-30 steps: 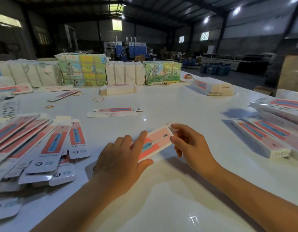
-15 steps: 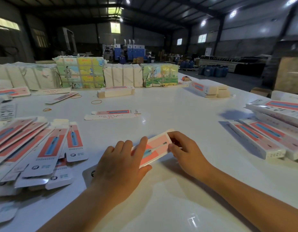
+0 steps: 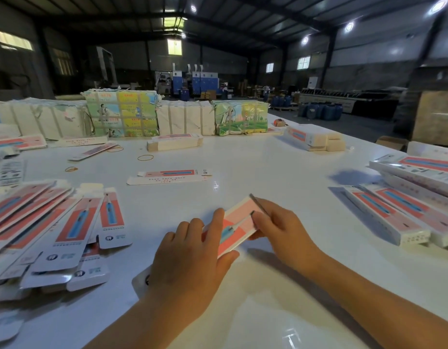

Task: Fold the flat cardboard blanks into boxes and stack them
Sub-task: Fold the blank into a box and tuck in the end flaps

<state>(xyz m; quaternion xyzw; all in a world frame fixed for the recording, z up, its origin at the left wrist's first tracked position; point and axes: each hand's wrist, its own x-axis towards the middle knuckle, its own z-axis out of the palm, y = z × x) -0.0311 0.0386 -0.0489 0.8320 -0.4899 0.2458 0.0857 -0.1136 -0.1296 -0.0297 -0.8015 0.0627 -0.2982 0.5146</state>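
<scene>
Box in work: a pink and red carton (image 3: 236,224) lies low over the white table (image 3: 268,172), in front of the person, between both hands.
Left hand (image 3: 190,263): it grips the near end of the carton, thumb on one side, fingers curled over the top.
Right hand (image 3: 280,230): it pinches the far end, fingers bent at the end flap.
Flat blanks (image 3: 66,222): a fanned pile at the left, well apart from the hands.
Folded boxes (image 3: 399,212): stacked at the right edge.
Single blank (image 3: 170,176): flat, further back.
Rubber bands (image 3: 145,157): loose behind it.
</scene>
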